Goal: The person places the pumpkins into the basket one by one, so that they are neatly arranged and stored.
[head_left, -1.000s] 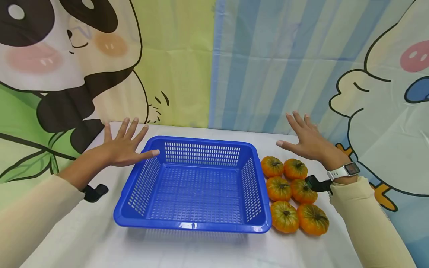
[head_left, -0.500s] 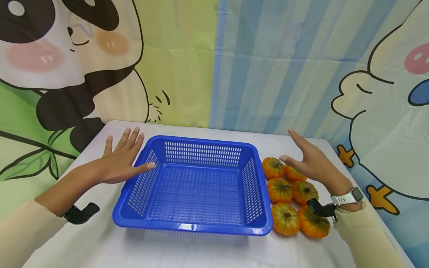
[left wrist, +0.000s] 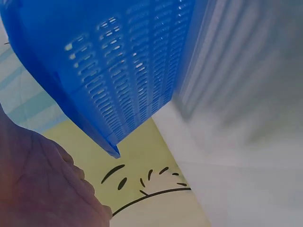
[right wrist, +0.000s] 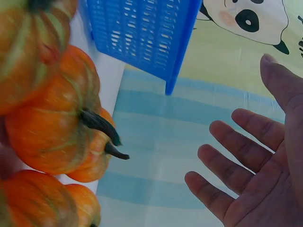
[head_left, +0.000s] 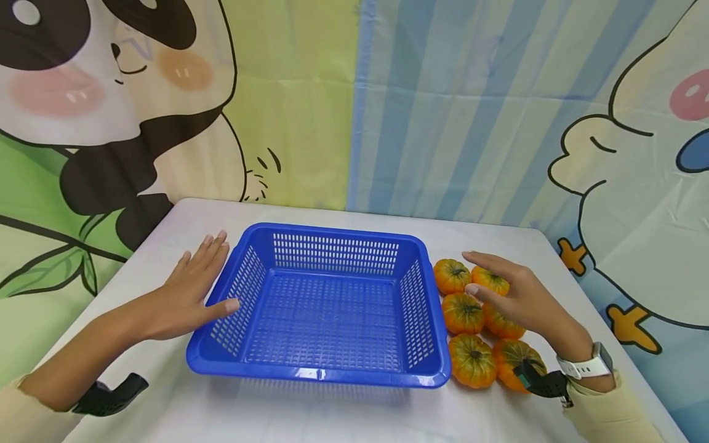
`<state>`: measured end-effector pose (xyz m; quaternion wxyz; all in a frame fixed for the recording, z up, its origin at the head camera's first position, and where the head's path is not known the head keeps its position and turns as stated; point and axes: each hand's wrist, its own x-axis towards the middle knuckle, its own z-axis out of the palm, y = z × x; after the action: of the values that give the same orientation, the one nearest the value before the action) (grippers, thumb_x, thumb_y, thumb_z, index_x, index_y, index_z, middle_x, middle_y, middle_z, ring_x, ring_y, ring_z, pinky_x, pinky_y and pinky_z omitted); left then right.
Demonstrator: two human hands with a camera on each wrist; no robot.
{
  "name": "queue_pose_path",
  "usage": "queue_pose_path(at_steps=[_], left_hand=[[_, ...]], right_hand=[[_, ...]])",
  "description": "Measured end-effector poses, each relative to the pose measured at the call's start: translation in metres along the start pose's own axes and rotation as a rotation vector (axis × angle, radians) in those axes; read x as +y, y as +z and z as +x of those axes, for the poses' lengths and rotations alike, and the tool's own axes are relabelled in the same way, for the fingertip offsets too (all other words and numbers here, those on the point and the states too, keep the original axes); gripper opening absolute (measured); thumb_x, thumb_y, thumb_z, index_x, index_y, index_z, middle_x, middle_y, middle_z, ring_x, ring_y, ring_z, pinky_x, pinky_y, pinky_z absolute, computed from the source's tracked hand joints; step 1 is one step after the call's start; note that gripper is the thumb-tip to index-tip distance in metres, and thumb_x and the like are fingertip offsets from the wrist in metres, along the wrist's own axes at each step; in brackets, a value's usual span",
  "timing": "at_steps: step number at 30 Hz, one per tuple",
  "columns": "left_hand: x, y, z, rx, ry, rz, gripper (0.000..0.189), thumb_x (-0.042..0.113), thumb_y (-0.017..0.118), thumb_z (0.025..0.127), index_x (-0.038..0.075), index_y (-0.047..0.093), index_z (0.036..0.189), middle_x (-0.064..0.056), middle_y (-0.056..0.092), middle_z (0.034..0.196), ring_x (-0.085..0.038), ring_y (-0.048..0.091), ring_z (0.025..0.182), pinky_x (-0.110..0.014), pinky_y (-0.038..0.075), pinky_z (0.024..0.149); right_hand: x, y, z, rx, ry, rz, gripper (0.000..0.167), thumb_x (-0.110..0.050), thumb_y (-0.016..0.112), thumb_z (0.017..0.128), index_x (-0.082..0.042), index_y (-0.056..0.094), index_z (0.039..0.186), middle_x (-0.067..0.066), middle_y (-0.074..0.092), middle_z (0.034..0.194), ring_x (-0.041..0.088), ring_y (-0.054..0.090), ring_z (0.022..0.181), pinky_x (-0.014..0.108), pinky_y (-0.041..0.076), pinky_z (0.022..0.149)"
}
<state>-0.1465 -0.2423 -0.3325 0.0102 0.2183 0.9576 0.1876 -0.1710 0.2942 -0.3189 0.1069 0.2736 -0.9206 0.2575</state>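
Note:
A blue plastic basket [head_left: 327, 376] with slotted walls stands in the middle of the white table, nothing inside it. My left hand [head_left: 185, 301] is spread beside the basket's left wall, its thumb over the rim in the head view; whether it touches cannot be told. The left wrist view shows part of that hand [left wrist: 49, 184] near the basket wall [left wrist: 118, 71]. Over the pumpkins at the right hovers my right hand [head_left: 520, 295], holding nothing. Several small orange pumpkins [head_left: 472, 362] sit in two columns along the basket's right side. The right wrist view shows the right fingers [right wrist: 232, 172] spread, apart from the pumpkins [right wrist: 57, 118].
The white table [head_left: 299, 418] ends at a cartoon-printed curtain [head_left: 299, 123] behind it. A dark wrist strap mount [head_left: 113, 394] juts from the left wrist, and another dark mount [head_left: 545, 381] from the right, beside a white watch [head_left: 589, 367].
Both hands have come down and back toward me, the left beside the basket and the right over the pumpkins. The basket and pumpkins stay in place.

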Motion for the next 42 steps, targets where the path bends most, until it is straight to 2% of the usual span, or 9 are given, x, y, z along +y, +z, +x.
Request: queue_pose_path(at_steps=[10,16,20,23,27,30,34,36,42], left_hand=[[0.008,0.006,-0.021,0.025,0.052,-0.117,0.104,0.042,0.065,0.089,0.004,-0.007,0.154,-0.012,-0.013,0.161,-0.031,-0.015,0.145,-0.045,-0.011,0.115],[0.014,0.009,-0.031,0.039,0.067,-0.177,0.109,0.044,0.069,0.085,0.009,-0.007,0.155,-0.007,-0.013,0.162,-0.027,-0.014,0.146,-0.054,-0.003,0.115],[0.016,0.013,-0.038,0.042,0.053,-0.194,0.11,0.043,0.07,0.084,0.01,-0.007,0.156,-0.004,-0.013,0.162,-0.025,-0.012,0.147,-0.054,0.004,0.115],[0.018,0.017,-0.041,0.045,0.055,-0.189,0.111,0.044,0.071,0.083,0.009,-0.006,0.156,-0.003,-0.013,0.162,-0.026,-0.01,0.147,-0.054,0.008,0.115],[0.021,0.019,-0.039,0.048,0.06,-0.187,0.114,0.05,0.07,0.082,0.009,-0.007,0.156,-0.002,-0.014,0.162,-0.027,-0.009,0.147,-0.066,0.016,0.109],[0.024,0.019,-0.04,0.051,0.057,-0.188,0.116,0.051,0.071,0.081,0.01,-0.007,0.156,-0.002,-0.014,0.162,-0.027,-0.01,0.147,-0.071,0.016,0.106],[0.025,0.02,-0.044,0.066,0.055,-0.179,0.116,0.054,0.07,0.081,0.01,-0.006,0.156,-0.001,-0.014,0.162,-0.026,-0.01,0.147,-0.064,0.009,0.112],[0.025,0.021,-0.047,0.073,0.056,-0.187,0.116,0.058,0.068,0.081,0.01,-0.006,0.156,-0.001,-0.014,0.162,-0.026,-0.01,0.147,-0.06,0.007,0.114],[0.026,0.027,-0.051,0.085,0.062,-0.225,0.118,0.065,0.066,0.08,0.012,-0.007,0.156,0.0,-0.013,0.162,-0.026,-0.006,0.147,-0.07,0.023,0.104]], right_hand=[[-0.001,0.011,-0.022,-0.046,0.059,0.022,0.046,-0.022,0.072,0.09,-0.006,0.062,0.131,0.017,0.061,0.127,0.04,0.058,0.113,0.062,0.049,0.086],[-0.002,0.018,-0.037,-0.074,0.099,0.133,0.042,-0.018,0.071,0.09,-0.003,0.061,0.129,0.012,0.07,0.101,0.016,0.065,0.064,0.031,0.059,0.063],[-0.003,0.023,-0.044,-0.071,0.112,0.115,0.042,-0.02,0.071,0.09,-0.006,0.062,0.129,0.009,0.07,0.107,0.026,0.068,0.092,0.044,0.058,0.077],[-0.003,0.026,-0.05,-0.045,0.112,0.06,0.044,-0.021,0.073,0.089,-0.008,0.063,0.13,0.009,0.064,0.126,0.038,0.057,0.117,0.06,0.049,0.086],[-0.003,0.031,-0.061,-0.012,0.107,0.026,0.048,-0.02,0.075,0.086,-0.009,0.063,0.131,0.011,0.062,0.129,0.038,0.054,0.12,0.058,0.048,0.087],[-0.002,0.035,-0.065,0.019,0.086,0.011,0.049,-0.019,0.077,0.084,-0.01,0.063,0.13,0.009,0.061,0.13,0.028,0.055,0.122,0.034,0.049,0.092],[-0.003,0.038,-0.068,0.055,0.061,0.036,0.049,-0.015,0.079,0.083,-0.012,0.064,0.129,0.006,0.062,0.13,0.007,0.05,0.125,0.01,0.035,0.094],[-0.003,0.038,-0.069,0.07,0.059,0.048,0.049,-0.014,0.079,0.082,-0.013,0.065,0.129,0.004,0.063,0.128,0.001,0.049,0.123,0.009,0.036,0.092],[-0.004,0.042,-0.071,0.05,0.05,0.109,0.044,-0.008,0.078,0.082,-0.011,0.068,0.124,0.004,0.067,0.118,0.019,0.065,0.101,0.027,0.057,0.074]])
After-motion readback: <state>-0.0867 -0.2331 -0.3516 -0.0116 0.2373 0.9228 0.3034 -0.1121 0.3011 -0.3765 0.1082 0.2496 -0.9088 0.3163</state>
